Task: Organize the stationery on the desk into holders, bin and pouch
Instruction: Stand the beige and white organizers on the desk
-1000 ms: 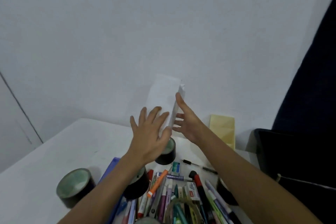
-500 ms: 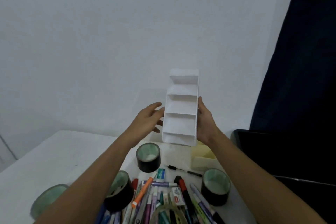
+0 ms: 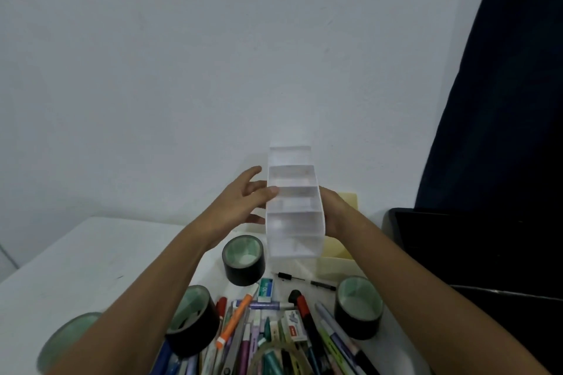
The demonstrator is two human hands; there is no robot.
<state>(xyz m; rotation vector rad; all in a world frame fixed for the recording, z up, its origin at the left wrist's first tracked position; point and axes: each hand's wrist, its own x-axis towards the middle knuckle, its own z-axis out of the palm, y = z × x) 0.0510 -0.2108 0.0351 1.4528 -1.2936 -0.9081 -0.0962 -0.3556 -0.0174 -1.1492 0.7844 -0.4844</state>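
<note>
**Between both hands: the tiered white holder, held above the desk**

Above the far part of the white desk (image 3: 76,256), a white stepped holder (image 3: 294,207) sits between 2 hands. Its long axis runs away from the person toward the wall, and its open compartments face up and toward the camera; about 5 tiers show, the farthest one pale and blurred. The left hand (image 3: 240,204) touches the holder's left wall, its thumb lying on the front edge of a middle tier and the fingers spread loosely behind. The right hand (image 3: 333,213) presses against the right wall; its fingers seem to wrap behind the holder, though that side is hidden. The holder's near end appears to hang clear of the desk.

Just below it stands a black tape roll (image 3: 243,260), with a black pen (image 3: 306,280) lying crosswise to its right and another tape roll (image 3: 359,306) beyond that. A pale yellow box (image 3: 339,248) sits behind the holder, partly covered by it. At the near edge lies a heap of markers and pens (image 3: 262,335), an orange marker (image 3: 236,318) slanting across it.
</note>
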